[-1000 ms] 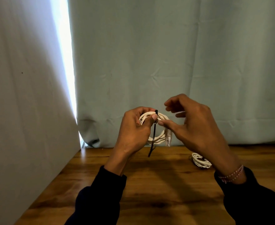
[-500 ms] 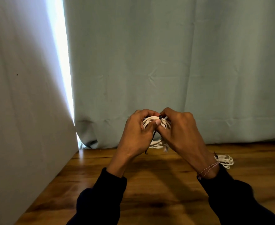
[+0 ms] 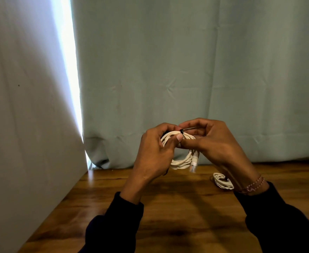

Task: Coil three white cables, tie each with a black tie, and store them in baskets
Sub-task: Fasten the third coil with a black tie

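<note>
We hold the coiled white cable (image 3: 179,159) just below frame centre, above the counter (image 3: 168,207), its loop standing roughly upright, plug hanging downward. Our left hand (image 3: 155,152) grips the coil; our right hand (image 3: 210,143) pinches the black tie (image 3: 182,131), whose tail points right. We judge we are cinching: next, pull it snug. Another coil (image 3: 222,180) lies lower right.

A wooden worktop (image 3: 177,212) carries one coiled white cable (image 3: 222,181) lying at its far right.
</note>
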Action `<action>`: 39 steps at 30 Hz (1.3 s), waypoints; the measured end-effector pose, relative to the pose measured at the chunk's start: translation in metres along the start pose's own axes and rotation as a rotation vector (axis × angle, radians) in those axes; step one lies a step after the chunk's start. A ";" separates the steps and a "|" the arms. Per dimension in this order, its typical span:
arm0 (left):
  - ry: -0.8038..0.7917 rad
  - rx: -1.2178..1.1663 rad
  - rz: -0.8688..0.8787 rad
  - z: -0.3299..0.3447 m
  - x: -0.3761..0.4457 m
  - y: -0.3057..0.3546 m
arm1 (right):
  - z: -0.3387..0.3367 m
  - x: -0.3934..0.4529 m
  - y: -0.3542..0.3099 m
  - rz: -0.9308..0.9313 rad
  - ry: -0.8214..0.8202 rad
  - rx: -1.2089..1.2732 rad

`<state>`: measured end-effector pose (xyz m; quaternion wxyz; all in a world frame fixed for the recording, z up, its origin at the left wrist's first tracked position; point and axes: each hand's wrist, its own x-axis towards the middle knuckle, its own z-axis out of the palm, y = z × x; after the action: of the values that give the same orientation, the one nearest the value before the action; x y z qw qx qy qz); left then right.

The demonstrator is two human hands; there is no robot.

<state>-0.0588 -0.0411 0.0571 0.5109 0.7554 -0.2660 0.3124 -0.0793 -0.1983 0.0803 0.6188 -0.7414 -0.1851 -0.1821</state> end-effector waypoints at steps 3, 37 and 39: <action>0.027 0.035 0.028 -0.004 0.002 -0.002 | -0.003 0.002 -0.001 0.063 -0.055 0.198; 0.190 0.110 0.077 -0.006 0.005 -0.013 | 0.031 -0.006 0.014 -0.463 0.352 -0.187; 0.221 0.082 0.061 -0.006 0.005 -0.013 | 0.035 -0.008 0.014 -0.522 0.378 -0.253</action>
<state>-0.0477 -0.0316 0.0548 0.4959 0.7282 -0.2177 0.4200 -0.0781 -0.1662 0.0580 0.4777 -0.6931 -0.2268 -0.4899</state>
